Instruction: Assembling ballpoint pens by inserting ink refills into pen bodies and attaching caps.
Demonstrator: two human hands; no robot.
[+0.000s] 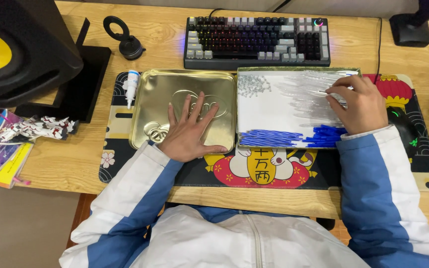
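Left hand: flat, palm down, fingers spread, resting inside the gold tin lid; holds nothing.
Right hand: over the upper right of the open tin tray, fingers curled, fingertips pinching one clear tube from the pile.
Clear tubes: heaped across the tray's centre and right, lying roughly sideways.
Blue pen caps: piled in the tray's lower right corner, just below the right hand.
Blue refills: laid in a row along the tray's lower edge, left of the caps.
Small springs: cluster in the tray's upper left.
Lid and tray: side by side, touching, both on the patterned desk mat.
Glue bottle: on the mat, just left of the lid.
Keyboard: behind the tins, backlit.
Speaker: far left of the desk.
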